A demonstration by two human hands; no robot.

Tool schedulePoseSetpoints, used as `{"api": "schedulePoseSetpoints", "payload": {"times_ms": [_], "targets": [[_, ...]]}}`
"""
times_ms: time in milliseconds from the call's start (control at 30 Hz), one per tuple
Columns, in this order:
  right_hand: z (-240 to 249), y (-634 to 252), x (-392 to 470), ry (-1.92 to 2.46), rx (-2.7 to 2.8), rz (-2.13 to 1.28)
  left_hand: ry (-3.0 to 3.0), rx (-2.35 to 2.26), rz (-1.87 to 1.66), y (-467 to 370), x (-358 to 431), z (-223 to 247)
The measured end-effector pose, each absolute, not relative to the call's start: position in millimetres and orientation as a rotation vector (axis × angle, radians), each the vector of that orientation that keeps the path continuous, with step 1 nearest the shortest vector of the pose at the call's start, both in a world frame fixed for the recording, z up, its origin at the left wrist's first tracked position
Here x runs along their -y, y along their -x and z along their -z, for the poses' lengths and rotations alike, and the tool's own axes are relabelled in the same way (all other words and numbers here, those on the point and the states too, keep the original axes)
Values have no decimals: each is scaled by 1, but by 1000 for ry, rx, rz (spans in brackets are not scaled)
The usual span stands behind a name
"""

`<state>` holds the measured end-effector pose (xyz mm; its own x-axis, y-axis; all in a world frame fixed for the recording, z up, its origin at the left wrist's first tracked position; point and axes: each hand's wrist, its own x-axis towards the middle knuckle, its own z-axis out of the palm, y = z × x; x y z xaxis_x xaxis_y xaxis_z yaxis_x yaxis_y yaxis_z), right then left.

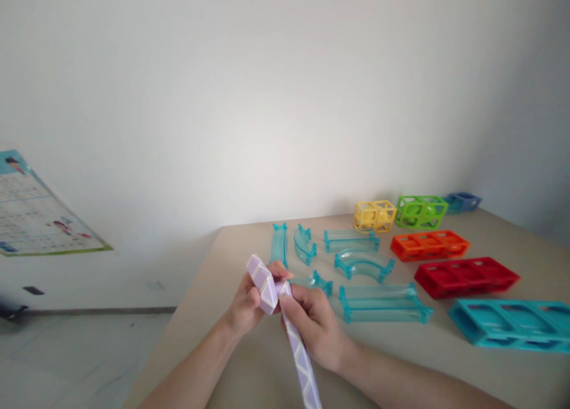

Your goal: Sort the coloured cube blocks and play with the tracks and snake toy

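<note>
A purple-and-white snake puzzle made of wedge segments is held up over the table by both hands. My left hand is closed around its short folded end, which tilts up to the left. Just below the bend, my right hand pinches the long straight part, thumb on top. That straight part runs down toward me and leaves the bottom of the view. Behind my right hand lies a short clear teal track piece, partly hidden by the fingers.
Several clear teal track pieces, such as a curved one and a wide straight one, lie on the table. To the right stand yellow, green, orange, red and teal frame blocks. A poster hangs left.
</note>
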<state>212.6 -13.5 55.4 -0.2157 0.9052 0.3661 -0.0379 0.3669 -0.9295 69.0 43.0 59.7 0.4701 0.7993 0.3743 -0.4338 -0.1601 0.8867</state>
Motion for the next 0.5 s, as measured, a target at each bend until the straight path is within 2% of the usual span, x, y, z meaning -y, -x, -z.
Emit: {"api": "schedulePoseSetpoints", "payload": {"times_ms": [267, 400, 500], "targets": [[-44, -203, 8, 685, 1175, -1762, -1550, -453, -1017, -56, -50, -51], [-45, -203, 8, 772, 1232, -1757, -1362, -747, -1113, -57, -56, -44], [-45, -202, 8, 735, 1208, -1776, -1294, -747, -1103, -57, -59, -46]]}}
